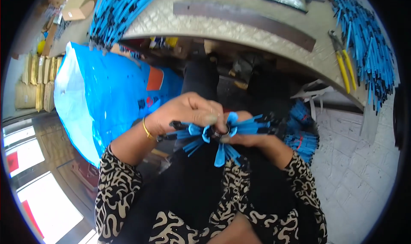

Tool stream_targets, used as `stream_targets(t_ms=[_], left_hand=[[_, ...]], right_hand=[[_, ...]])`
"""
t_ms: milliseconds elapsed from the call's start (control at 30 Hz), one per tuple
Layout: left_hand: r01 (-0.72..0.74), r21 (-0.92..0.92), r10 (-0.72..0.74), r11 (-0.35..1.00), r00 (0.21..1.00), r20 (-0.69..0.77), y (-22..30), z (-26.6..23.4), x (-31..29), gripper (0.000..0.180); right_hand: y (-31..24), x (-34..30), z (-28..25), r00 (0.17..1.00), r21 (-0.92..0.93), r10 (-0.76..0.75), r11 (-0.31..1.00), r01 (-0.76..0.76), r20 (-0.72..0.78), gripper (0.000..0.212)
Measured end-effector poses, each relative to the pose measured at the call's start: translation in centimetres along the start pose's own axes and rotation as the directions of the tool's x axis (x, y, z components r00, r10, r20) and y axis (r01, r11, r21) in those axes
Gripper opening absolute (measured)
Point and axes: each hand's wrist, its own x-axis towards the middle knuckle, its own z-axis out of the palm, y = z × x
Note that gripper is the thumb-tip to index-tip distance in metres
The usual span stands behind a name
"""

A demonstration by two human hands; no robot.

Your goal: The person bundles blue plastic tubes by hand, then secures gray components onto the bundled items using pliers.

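Observation:
In front of my chest I hold a piece made of blue strips [220, 155] with black ends, which fan outward around a dark centre. My left hand [182, 111] comes in from the left, with its thumb and fingers pinched at that centre. Whatever small part may sit between those fingertips is too hidden to make out. From the right, my right hand [255, 140] grips the same piece, its thumb close to the centre and its other fingers mostly behind the strips.
Beyond my hands curves a table edge [145, 28] bearing a flat bar [244, 22], yellow-handled pliers [344, 68] and blue strip piles at left [120, 13] and right [368, 47]. A blue sack [111, 98] stands left. Tied blue bundles [303, 143] lie low at right.

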Motion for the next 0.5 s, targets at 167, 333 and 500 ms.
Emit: stream_targets(t_ms=[167,333,500], left_hand=[[0.045,-0.05,-0.051,0.998,0.989,-0.137,0.6,1.3,0.8,0.017],[0.03,-0.034,-0.032,0.999,0.998,-0.046,0.3,0.5,1.1,0.021],[0.113,0.199,-0.085,0.973,0.986,-0.142,2.3,0.3,2.3,0.015]], right_hand=[[-0.2,-1.4,1.8,0.985,-0.009,0.005,1.0,-0.006,-0.174,0.028],[-0.4,-1.1,1.6,0.984,0.048,-0.035,0.998,0.044,-0.174,0.029],[0.8,-1.7,-0.4,0.999,0.12,0.02,0.993,-0.014,-0.047,0.033]])
